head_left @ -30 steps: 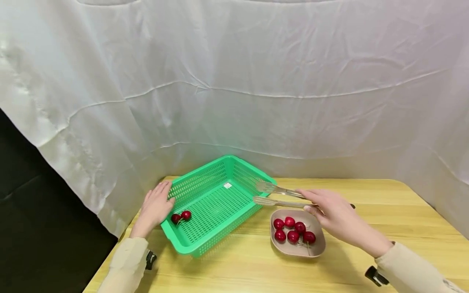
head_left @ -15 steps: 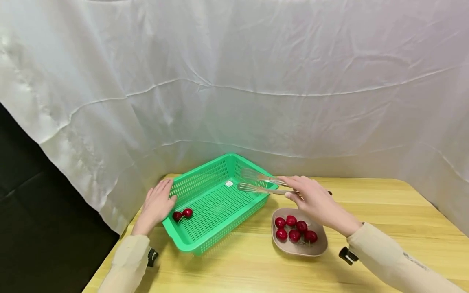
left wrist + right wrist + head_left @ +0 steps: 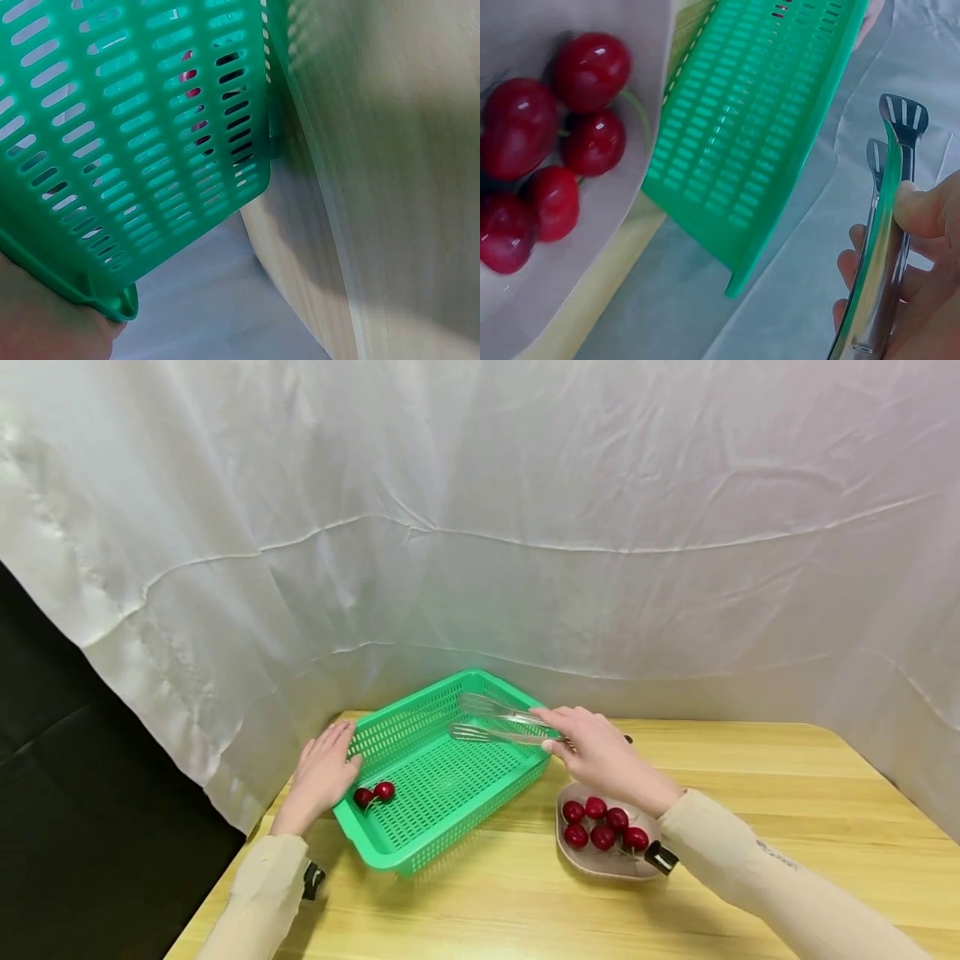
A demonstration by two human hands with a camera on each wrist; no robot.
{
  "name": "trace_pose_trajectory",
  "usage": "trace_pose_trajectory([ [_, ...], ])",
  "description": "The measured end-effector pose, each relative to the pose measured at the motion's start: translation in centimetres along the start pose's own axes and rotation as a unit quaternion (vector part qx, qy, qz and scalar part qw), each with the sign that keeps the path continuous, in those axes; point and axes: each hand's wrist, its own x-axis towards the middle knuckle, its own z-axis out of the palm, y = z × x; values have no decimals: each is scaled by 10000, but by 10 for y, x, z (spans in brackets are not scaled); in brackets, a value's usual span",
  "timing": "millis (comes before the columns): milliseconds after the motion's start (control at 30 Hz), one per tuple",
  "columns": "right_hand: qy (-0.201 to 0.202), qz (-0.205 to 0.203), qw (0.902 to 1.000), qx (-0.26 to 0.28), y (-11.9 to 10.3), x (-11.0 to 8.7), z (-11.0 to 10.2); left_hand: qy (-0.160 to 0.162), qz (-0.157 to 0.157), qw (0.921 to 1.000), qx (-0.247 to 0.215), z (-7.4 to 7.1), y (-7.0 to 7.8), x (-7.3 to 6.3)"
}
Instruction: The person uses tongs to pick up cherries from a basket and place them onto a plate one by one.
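Note:
My left hand [image 3: 321, 777] rests over the left end rim of a green perforated plastic basket [image 3: 442, 785], its fingers fairly straight and the thumb at the inner edge. Two dark red cherries [image 3: 384, 791] lie inside, close to that hand. In my right hand [image 3: 603, 756] I hold a pair of metal tongs [image 3: 495, 735] with slotted, fork-like ends. They stand spread, with nothing between them, over the right part of the basket. Below my right forearm a beige-pink bowl [image 3: 600, 867] holds several cherries with stems [image 3: 581, 71], partly hidden by the wrist camera.
Everything stands on a light wooden table [image 3: 480, 910]. A pale satin curtain [image 3: 525, 593] hangs close behind the basket and along the left side. Dark wrist cameras hang under the left cuff [image 3: 313, 881] and the right cuff [image 3: 662, 857].
My right hand has moved left with the tongs, from above the bowl's far edge to over the basket. The left hand, the basket and the cherries stay in place.

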Motion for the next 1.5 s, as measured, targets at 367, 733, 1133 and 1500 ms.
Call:
trace_pose_trajectory([
  [367,-588,103,9982,39,-18,34,26,-6,35,10000,12,-2,-1,2],
  [733,-1012,-214,9930,-574,-34,51,49,-45,39,10000,55,3,-2,0],
  [1133,-1512,-463,9837,-862,-49,68,62,-102,0,9999,-63,3,2,3],
  [1500,-2263,-488,9672,-1043,-63,84,75,-107,12,9999,3,3,3,3],
])
